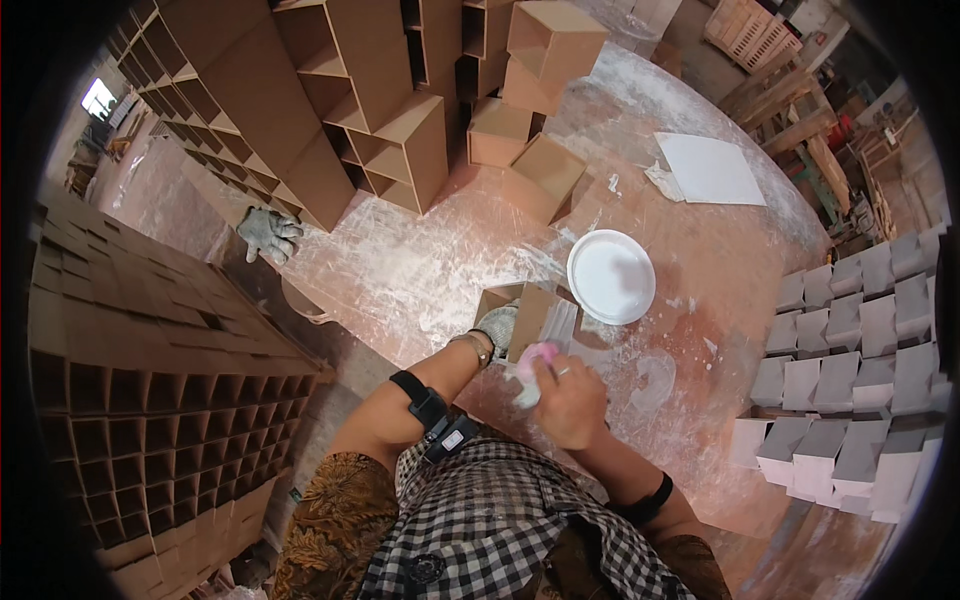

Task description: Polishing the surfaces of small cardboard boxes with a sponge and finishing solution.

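Observation:
My left hand (498, 326), in a grey glove, reaches inside a small brown cardboard box (533, 310); its fingers are hidden by the box wall. On the box's right side is a pale, wet-looking strip (558, 322). My right hand (572, 402), bare with a ring on one finger, is closed round a soft pink and white wad (537, 362), perhaps a cloth or sponge. It is close to the box's near right corner; whether they touch cannot be made out. Just beyond the box stands a round white basin (612, 278) with white content.
Stacked open brown boxes (385, 150) rise at the back left, with more (170, 430) at the near left. Grey and white boxes (840, 380) are piled on the right. A white sheet (712, 168) and a spare grey glove (268, 235) lie on the white-smeared table (420, 260).

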A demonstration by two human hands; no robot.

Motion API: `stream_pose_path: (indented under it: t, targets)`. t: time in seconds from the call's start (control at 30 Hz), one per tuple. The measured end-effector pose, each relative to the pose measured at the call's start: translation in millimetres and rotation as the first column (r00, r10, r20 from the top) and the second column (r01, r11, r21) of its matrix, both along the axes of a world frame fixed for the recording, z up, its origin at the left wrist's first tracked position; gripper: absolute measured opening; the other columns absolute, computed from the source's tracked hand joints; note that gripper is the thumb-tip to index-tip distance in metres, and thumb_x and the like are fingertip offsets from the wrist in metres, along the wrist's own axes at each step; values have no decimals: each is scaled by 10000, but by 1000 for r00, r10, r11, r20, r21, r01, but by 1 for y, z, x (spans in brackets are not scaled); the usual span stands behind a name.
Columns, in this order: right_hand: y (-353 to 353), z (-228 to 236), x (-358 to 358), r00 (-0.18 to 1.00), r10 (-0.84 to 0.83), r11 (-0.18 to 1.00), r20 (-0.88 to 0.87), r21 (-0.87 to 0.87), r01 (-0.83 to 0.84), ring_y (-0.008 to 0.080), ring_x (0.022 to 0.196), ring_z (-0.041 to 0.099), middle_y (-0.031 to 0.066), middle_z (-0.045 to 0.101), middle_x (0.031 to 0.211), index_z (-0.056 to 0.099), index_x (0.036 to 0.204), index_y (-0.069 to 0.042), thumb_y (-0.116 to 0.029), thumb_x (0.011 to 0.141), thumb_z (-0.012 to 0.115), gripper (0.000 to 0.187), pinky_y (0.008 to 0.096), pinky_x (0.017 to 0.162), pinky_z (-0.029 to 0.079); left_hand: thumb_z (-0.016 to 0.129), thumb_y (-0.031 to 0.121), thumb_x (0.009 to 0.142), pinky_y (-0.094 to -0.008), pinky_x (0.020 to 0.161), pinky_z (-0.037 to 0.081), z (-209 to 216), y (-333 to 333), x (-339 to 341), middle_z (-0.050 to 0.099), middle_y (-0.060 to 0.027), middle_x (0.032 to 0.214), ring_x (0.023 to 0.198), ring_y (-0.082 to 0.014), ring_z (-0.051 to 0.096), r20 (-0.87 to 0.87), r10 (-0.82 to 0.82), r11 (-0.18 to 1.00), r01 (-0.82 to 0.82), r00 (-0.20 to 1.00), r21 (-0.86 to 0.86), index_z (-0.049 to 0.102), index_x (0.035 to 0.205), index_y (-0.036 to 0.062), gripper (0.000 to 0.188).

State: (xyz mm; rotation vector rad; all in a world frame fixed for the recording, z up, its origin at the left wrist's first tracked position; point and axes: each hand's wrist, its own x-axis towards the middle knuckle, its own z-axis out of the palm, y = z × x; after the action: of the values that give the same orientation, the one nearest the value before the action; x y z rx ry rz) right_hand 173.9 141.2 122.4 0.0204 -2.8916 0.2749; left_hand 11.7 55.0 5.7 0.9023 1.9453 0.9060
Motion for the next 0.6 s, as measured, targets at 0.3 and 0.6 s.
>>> stream_pose_path:
  t: [0.3,0.6]
  targets:
    - [36,-5,-55,986,-167,986,-4,-9,167,285,844,582,99,611,994,638,1021,-79,-105,633,627,389,421,691,482,542,339,813,-386,940,405,18,3,6,544,-204,1194,1121,-335,511,-105,-17,998,11,994,-57,562,1163,68,443]
    - [31,-1,-62,983,-183,981,7,61,182,288,789,586,133,582,1059,606,1063,-48,-108,608,634,460,409,652,480,488,354,841,-424,907,429,-6,3,5,548,-217,1177,1070,-370,540,-224,-86,996,77,971,-50,567,1146,64,428]
